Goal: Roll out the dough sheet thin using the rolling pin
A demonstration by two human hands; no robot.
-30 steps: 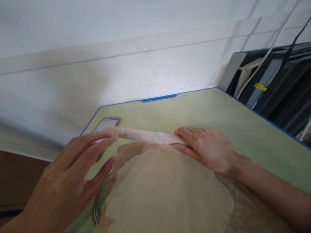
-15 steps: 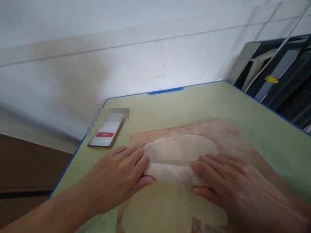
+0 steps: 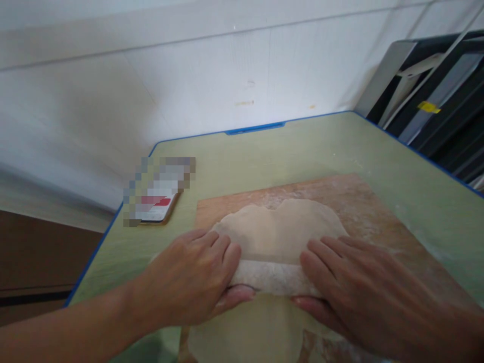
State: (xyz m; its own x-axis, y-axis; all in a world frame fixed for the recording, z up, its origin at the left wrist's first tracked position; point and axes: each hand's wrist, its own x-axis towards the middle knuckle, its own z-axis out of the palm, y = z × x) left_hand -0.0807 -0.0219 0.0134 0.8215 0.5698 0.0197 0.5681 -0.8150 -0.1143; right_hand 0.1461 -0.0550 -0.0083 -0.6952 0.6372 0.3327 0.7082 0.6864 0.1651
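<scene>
A flour-covered rolling pin (image 3: 273, 277) lies crosswise on a wide, thin sheet of dough (image 3: 282, 222). My left hand (image 3: 206, 275) curls over the pin's left part, its thumb along the near side. Over the right part, my right hand (image 3: 350, 285) is wrapped in the same way. The pin's ends are hidden beneath both hands. Dough shows on the far side of the pin and on the near side, where its edge is uneven. Under it is a floured wooden board (image 3: 363, 206).
A phone (image 3: 161, 194), partly pixelated, lies left of the board on the pale green table (image 3: 242, 161) with a blue edge. A white wall (image 3: 212, 85) stands behind. Dark folded furniture or panels (image 3: 446, 101) lean at the right. Loose flour is scattered near the board.
The rolling pin and both hands have come slightly nearer to me over the dough, and more of the far dough shows. The view has tilted down a little.
</scene>
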